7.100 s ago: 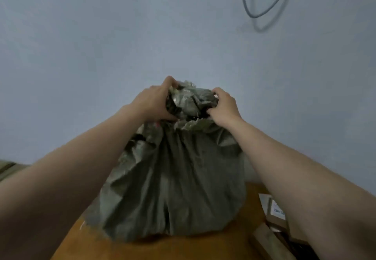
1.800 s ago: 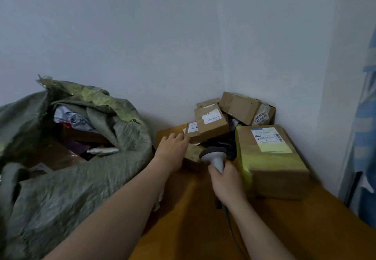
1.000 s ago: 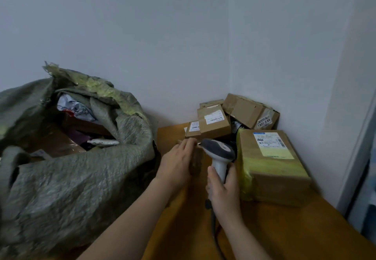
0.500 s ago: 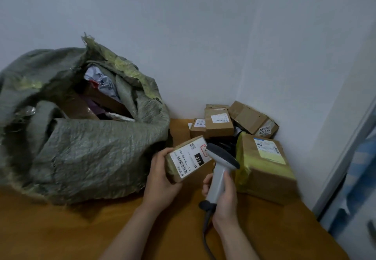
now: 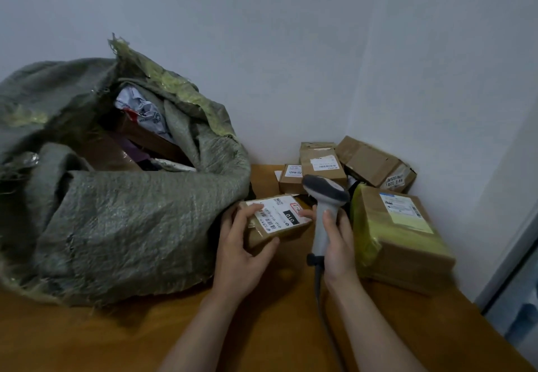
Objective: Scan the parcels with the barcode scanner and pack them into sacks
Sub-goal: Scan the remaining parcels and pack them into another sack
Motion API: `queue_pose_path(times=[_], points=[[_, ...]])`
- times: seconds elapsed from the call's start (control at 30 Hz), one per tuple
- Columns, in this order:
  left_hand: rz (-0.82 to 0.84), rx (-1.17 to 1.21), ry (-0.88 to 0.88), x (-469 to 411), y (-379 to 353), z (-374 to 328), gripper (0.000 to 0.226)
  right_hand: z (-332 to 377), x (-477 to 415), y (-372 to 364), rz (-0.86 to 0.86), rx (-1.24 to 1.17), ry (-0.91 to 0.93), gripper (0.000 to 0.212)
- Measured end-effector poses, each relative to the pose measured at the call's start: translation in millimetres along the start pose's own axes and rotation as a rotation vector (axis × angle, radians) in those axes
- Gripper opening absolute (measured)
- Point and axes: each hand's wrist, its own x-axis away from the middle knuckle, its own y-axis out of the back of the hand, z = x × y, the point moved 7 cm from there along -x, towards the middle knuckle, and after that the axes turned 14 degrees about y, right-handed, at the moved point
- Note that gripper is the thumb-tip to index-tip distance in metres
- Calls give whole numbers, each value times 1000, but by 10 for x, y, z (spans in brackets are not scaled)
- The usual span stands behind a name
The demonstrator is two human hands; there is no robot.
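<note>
Right hand holds scanner upright, head angled left.

A single wide-angle view from the person's head looks forward and down across the table toward a room corner at 1 o'clock. It sits close: both forearms enter from 6 o'clock, and the left hand with a parcel and the right hand with the scanner fall just below centre. The sack fills the 9 o'clock side, boxes sit at 3 o'clock, and walls take the upper half.
</note>
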Motion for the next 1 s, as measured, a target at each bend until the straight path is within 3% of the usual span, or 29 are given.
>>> queue_pose_path(times=[0.2, 0.37, 0.5, 0.63, 0.67, 0.83, 1.0], points=[[-1, -13, -65, -2, 18, -130, 49, -268, 67, -100, -24, -178, -114, 41], [-188, 59, -10, -20, 126, -160, 82, -345, 113, -84, -51, -228, -158, 43], [-193, 164, 3, -107, 30, -346, 63, -334, 151, -126, -48, -271, -172, 48], [-62, 0, 50, -159, -208, -283, 107, -343, 200, -172, -10, -254, -165, 51], [-32, -51, 66, -148, -256, -227, 110, -341, 206, -177, -2, -247, -168, 49], [-5, -43, 99, -205, -233, -45, 90, -321, 226, -264, 65, -307, -185, 49], [66, 156, 134, -238, -153, 53, 78, -192, 199, -255, 62, -384, -142, 44]])
